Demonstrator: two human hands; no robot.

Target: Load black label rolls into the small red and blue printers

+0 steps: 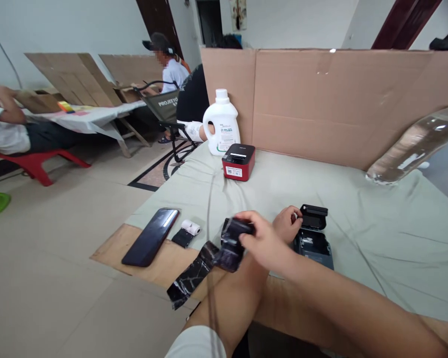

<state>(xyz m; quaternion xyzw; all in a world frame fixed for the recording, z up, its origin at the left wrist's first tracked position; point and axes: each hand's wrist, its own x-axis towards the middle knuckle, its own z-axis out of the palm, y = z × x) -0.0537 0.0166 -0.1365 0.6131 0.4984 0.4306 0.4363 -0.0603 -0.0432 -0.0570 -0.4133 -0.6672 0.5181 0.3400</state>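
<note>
Your right hand [265, 241] is clamped around a dark marbled roll [233, 238], whose loose strip trails toward 7 o'clock over your knee. Your left hand [287, 223], arm crossed under, touches the open grey printer [313, 243] at its 9 o'clock side; whether its fingers grip anything you cannot tell. The printer's lid stands up; its bay's contents are unclear. One red printer [239, 161] and one white jug [221, 122] sit at 11 o'clock, one phone [151, 236] and one small white roll [191, 227] at 9.

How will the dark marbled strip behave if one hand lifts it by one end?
The dark marbled strip probably flops: it already droops and curls from the right hand. It looks thin and glossy, so likely light and perhaps slippery. The loose end past the table edge may swing.
</note>
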